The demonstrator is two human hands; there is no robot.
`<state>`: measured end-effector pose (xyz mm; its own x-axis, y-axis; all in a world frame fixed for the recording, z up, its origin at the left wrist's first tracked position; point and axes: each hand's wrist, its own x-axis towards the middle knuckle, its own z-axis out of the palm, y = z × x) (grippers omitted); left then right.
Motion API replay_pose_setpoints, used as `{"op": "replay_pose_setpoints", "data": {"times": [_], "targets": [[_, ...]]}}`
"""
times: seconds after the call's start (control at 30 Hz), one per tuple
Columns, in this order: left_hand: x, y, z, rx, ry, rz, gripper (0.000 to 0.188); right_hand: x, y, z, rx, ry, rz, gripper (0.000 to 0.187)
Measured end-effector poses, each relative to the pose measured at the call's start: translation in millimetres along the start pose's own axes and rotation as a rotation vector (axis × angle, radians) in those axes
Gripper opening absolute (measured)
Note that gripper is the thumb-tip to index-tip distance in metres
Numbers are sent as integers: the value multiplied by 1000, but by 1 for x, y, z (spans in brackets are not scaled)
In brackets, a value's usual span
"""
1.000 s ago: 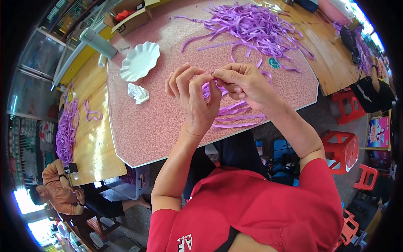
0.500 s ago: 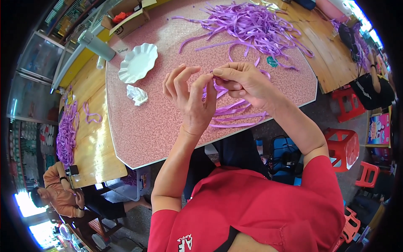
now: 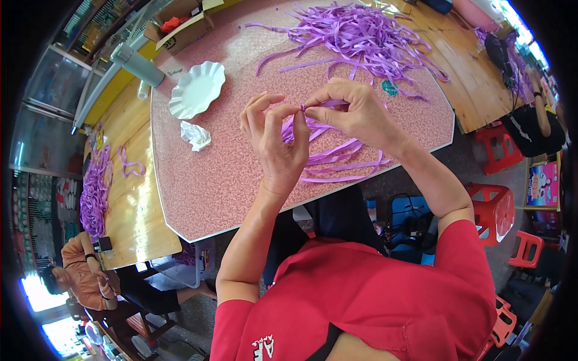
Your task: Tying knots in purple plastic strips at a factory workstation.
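Observation:
Both my hands are raised over the pink speckled tabletop, fingertips almost meeting. My left hand (image 3: pixel 277 135) pinches a purple ribbon (image 3: pixel 303 109) between thumb and forefinger, its other fingers loosely curled. From the right, my right hand (image 3: pixel 355 114) grips the same ribbon with thumb and forefinger. Only a small bit of it shows between the fingertips, too small to make out as a knot or fold. More purple ribbon strands (image 3: pixel 337 157) lie on the table behind and below my hands. A large heap of purple ribbons (image 3: pixel 367 39) lies farther off.
Left of my hands are a white scalloped plate (image 3: pixel 197 90), crumpled white paper (image 3: pixel 195 136), a green-grey bottle (image 3: pixel 137 65) and a cardboard box (image 3: pixel 183 30). Another ribbon pile (image 3: pixel 96 192) lies on the wooden table near a seated person (image 3: pixel 90 271). Red stools (image 3: pixel 494 210) stand at right.
My right hand has turned, its thumb now lower and forefinger arched above. A bit of ribbon now shows between the fingertips. My left hand has barely shifted.

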<state>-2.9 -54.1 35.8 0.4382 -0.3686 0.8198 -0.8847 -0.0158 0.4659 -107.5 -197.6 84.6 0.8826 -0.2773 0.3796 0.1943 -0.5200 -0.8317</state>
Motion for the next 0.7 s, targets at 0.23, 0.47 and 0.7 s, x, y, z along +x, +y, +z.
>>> {"op": "replay_pose_setpoints", "data": {"times": [0.23,0.47,0.7], "targets": [[0,3,0,-29,-8,-28,21,4,0,-12,85,-103,50,12],[-1,4,0,-24,-37,-40,21,8,-2,-12,136,-153,202,13],[0,2,0,-29,-47,-21,21,8,0,-11,93,-160,205,15]]}}
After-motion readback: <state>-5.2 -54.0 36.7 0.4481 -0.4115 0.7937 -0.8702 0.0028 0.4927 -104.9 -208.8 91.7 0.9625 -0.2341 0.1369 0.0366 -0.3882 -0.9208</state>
